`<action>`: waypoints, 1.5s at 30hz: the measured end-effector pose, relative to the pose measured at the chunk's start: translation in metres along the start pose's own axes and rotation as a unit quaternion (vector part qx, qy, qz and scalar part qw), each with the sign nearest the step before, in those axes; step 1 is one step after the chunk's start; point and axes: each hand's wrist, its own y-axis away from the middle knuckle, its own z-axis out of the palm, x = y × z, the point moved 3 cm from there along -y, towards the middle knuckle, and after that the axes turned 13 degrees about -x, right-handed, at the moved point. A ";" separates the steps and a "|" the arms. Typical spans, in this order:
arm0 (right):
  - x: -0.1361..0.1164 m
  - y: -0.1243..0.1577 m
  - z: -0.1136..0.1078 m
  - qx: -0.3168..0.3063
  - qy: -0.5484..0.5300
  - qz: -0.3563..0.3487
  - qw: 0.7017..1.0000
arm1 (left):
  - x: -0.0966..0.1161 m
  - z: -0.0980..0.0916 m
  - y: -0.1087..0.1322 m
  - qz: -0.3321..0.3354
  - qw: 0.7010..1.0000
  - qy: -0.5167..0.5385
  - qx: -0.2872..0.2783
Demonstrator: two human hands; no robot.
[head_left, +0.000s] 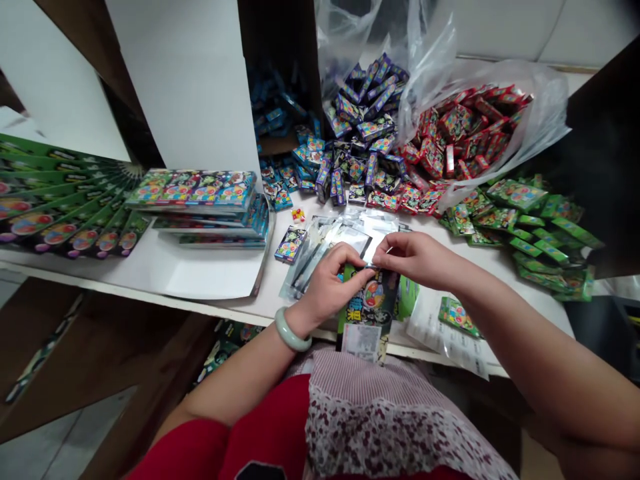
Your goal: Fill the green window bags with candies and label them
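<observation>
A black and green printed candy packet (pixel 370 303) with a white label panel stands over the table's front edge. My left hand (pixel 336 280), with a pale bangle on the wrist, grips its upper left edge between thumb and fingers. The fingertips of my right hand (pixel 407 257) are pinched at the same top edge, close to the left fingers. Behind both hands lies a stack of clear plastic sleeves (pixel 320 247). One small purple candy box (pixel 291 245) rests left of the sleeves, and some loose red and yellow candies (pixel 299 215) sit just beyond it.
Small boxes lie in heaps at the back: blue (pixel 280 177), purple (pixel 370 100), red (pixel 465 127) in a plastic bag, and green (pixel 545 227) at right. At left are stacked candy packs (pixel 195 190) in a white carton and fanned green packets (pixel 65 200). A green box (pixel 459 315) lies on a printed sheet.
</observation>
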 end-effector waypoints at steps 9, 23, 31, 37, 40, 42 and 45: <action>0.017 -0.009 0.019 -0.130 -0.318 0.125 0.931 | -0.003 0.002 0.032 -0.087 0.981 0.147 -0.094; 0.016 -0.006 0.010 0.026 -0.061 -0.018 0.998 | 0.072 -0.215 0.038 0.109 0.872 -0.456 0.143; 0.031 -0.019 0.040 -0.060 0.061 -0.010 0.996 | 0.002 -0.245 0.043 0.012 0.796 -0.603 0.049; 0.054 -0.025 -0.014 0.072 0.222 0.011 0.972 | 0.014 -0.207 0.041 0.026 0.800 -0.590 0.108; 0.051 -0.042 -0.015 0.104 0.326 0.031 0.939 | 0.006 -0.139 0.033 0.030 0.864 -0.500 0.057; 0.042 -0.058 -0.004 0.095 0.361 0.022 0.927 | -0.011 -0.084 0.029 -0.039 0.886 -0.454 -0.088; 0.031 -0.076 0.018 0.081 0.402 0.018 0.912 | -0.036 -0.034 0.028 -0.185 0.873 -0.426 -0.148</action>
